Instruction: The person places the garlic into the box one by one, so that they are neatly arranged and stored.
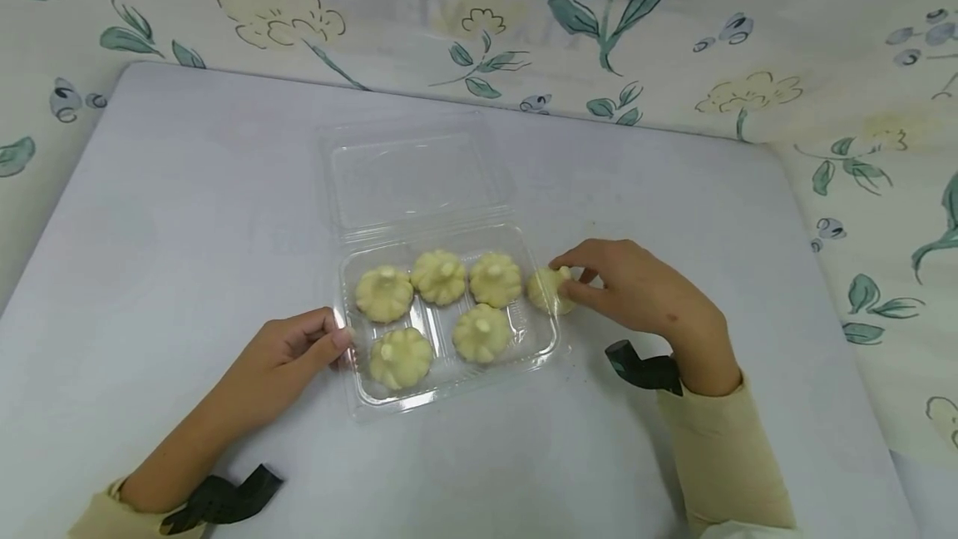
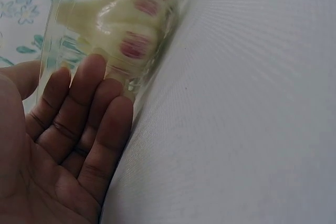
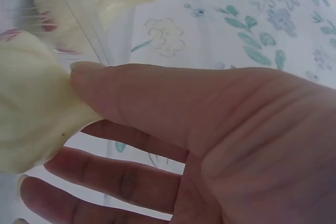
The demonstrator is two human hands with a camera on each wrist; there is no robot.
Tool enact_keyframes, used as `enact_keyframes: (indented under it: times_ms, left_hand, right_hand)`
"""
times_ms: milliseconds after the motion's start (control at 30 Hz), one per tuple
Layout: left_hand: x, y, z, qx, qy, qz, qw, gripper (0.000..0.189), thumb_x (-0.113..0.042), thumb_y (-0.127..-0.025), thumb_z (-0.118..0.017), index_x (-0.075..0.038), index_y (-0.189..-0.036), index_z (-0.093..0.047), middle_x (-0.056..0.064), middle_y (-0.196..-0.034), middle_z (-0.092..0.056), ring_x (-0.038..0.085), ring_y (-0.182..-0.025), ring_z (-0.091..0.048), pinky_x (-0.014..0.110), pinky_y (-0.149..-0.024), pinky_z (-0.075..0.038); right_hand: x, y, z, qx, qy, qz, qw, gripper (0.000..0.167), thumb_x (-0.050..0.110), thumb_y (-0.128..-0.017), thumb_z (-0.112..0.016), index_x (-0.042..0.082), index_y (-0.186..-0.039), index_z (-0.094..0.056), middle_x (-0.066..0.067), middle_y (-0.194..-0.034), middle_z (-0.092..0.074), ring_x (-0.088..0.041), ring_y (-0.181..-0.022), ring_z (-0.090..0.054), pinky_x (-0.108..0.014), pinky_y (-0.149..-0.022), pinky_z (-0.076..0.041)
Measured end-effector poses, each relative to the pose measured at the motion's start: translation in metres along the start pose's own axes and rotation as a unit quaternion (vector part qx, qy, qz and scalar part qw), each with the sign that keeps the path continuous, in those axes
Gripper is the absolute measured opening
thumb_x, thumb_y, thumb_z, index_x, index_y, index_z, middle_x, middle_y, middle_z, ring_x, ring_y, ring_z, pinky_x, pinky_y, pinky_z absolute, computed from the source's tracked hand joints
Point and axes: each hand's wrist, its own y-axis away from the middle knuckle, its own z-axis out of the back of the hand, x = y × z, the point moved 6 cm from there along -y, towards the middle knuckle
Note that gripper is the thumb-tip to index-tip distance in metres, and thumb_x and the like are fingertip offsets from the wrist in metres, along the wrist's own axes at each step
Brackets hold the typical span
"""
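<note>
A clear plastic clamshell box (image 1: 533, 335) lies with its lid folded back. Several pale garlic bulbs (image 1: 482, 333) sit inside in two rows, stems up. My left hand (image 1: 288, 364) holds the box's left rim between thumb and fingers; in the left wrist view its fingers (image 2: 86, 85) touch the transparent wall, behind which purple-marked garlic shows. At the box's right edge, my right hand (image 1: 629, 289) pinches another garlic bulb (image 1: 544, 291) by its stem. The right wrist view shows the thumb (image 3: 136, 90) against the neck of this bulb (image 3: 31, 103).
The open lid (image 1: 415, 181) extends toward the back of the white table (image 1: 187, 215). Small crumbs lie right of the box. A flower-patterned cloth (image 1: 479, 23) hangs behind and at the sides. Black straps (image 1: 644, 368) jut from both wrists.
</note>
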Motion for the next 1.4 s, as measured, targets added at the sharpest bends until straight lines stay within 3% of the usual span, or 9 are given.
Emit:
enact_keyframes:
  times_ms: [533, 867, 1233, 1400]
  left_hand:
    - [-0.002, 0.001, -0.001, -0.011, 0.001, 0.002, 0.9999, 0.023, -0.007, -0.106, -0.06, -0.017, -0.085, -0.063, -0.001, -0.08, -0.064, 0.017, -0.075, -0.057, 0.028, -0.066, -0.045]
    - [-0.002, 0.001, -0.002, -0.01, 0.004, -0.001, 0.9999, 0.024, -0.006, -0.106, -0.059, -0.018, -0.085, -0.063, -0.001, -0.08, -0.064, 0.017, -0.076, -0.057, 0.028, -0.066, -0.045]
    - [-0.003, 0.0, -0.002, -0.01, 0.009, -0.003, 0.9999, 0.024, -0.003, -0.106, -0.059, -0.015, -0.085, -0.062, 0.001, -0.08, -0.064, 0.016, -0.075, -0.057, 0.027, -0.066, -0.046]
    - [-0.004, 0.0, -0.002, -0.011, 0.014, -0.004, 0.9998, 0.025, -0.003, -0.106, -0.058, -0.015, -0.085, -0.063, 0.0, -0.079, -0.064, 0.016, -0.075, -0.057, 0.027, -0.066, -0.045]
  right_hand:
    - [-0.002, -0.005, -0.005, 0.018, 0.012, -0.003, 0.9998, 0.038, 0.026, -0.106, -0.064, 0.012, -0.141, -0.066, -0.004, -0.136, -0.067, -0.025, -0.111, -0.069, -0.049, -0.094, -0.054]
    - [-0.005, -0.001, 0.001, 0.008, 0.02, -0.005, 0.9998, 0.035, 0.026, -0.105, -0.065, 0.013, -0.138, -0.068, -0.003, -0.132, -0.069, -0.023, -0.107, -0.071, -0.049, -0.092, -0.055]
    - [-0.002, 0.017, 0.027, -0.089, 0.003, 0.014, 0.9959, 0.034, 0.026, -0.106, -0.064, 0.018, -0.139, -0.067, -0.002, -0.135, -0.068, -0.023, -0.109, -0.069, -0.048, -0.087, -0.056]
    - [0.012, 0.022, 0.031, -0.158, 0.001, 0.083, 0.9839, 0.037, 0.018, -0.103, -0.069, 0.014, -0.14, -0.066, -0.001, -0.136, -0.067, -0.018, -0.105, -0.068, -0.042, -0.082, -0.059]
